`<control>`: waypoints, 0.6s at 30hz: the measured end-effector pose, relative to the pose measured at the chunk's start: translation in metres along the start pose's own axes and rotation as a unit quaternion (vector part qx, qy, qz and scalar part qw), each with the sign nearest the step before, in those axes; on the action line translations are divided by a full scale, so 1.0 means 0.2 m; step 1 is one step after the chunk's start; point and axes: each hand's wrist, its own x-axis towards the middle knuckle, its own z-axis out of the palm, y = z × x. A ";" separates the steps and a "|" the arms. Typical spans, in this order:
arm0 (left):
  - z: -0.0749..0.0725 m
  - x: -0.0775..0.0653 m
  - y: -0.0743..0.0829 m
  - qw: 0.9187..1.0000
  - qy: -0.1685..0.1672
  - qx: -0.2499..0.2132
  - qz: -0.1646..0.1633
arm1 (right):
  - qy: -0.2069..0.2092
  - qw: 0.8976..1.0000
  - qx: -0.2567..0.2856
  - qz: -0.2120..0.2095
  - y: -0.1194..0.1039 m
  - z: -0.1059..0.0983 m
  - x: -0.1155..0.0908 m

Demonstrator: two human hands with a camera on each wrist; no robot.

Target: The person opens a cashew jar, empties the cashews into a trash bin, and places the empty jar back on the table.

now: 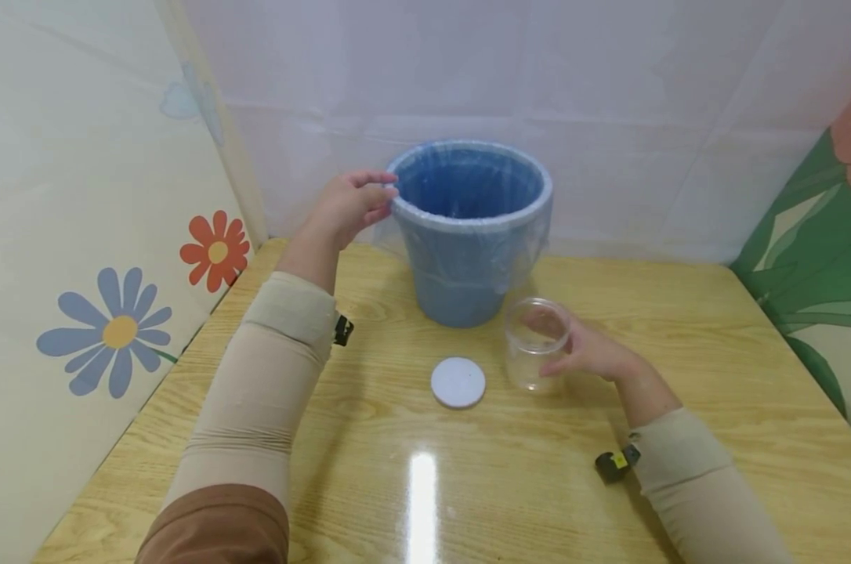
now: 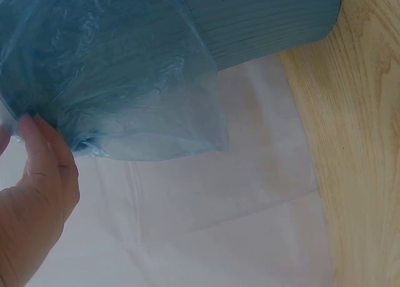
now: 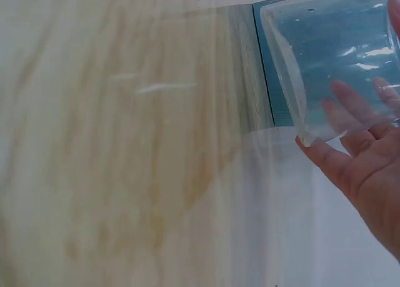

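A blue trash bin [image 1: 461, 274] stands at the back of the table, lined with a clear plastic bag [image 2: 144, 105] folded over its rim. My left hand [image 1: 358, 205] grips the left side of that rim, fingertips at the bag's edge. To the right and in front of the bin, my right hand [image 1: 595, 348] holds a clear plastic jar [image 1: 524, 360] from its right side. The jar is upright, uncovered and see-through, and some fingers show through its wall in the right wrist view. A white round lid [image 1: 458, 382] lies flat on the table, left of the jar.
The wooden table [image 1: 644, 313] reaches back to a pale cloth wall [image 1: 630, 117]. Flower-printed panels [image 1: 101, 196] flank it on the left and right. Black wrist cameras sit at both sleeve cuffs.
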 end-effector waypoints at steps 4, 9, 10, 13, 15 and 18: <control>0.00 0.00 0.00 1.000 -0.001 0.002 0.001 | -0.004 1.000 0.002 0.004 0.01 0.01 0.00; 0.00 0.00 0.00 1.000 0.004 0.005 -0.002 | -0.010 1.000 -0.004 0.005 0.02 0.02 0.00; 0.00 0.00 0.00 1.000 0.005 0.006 -0.002 | -0.012 1.000 -0.004 0.005 0.02 0.02 0.00; 0.00 0.00 0.00 1.000 0.010 0.010 -0.004 | -0.016 1.000 -0.004 0.005 0.03 0.02 0.00; 0.01 0.00 0.00 1.000 0.011 0.014 -0.006 | -0.019 1.000 -0.007 0.007 0.03 0.01 0.00; 0.01 0.00 -0.01 1.000 0.011 0.014 -0.006 | -0.025 0.999 -0.021 0.010 0.04 0.01 -0.01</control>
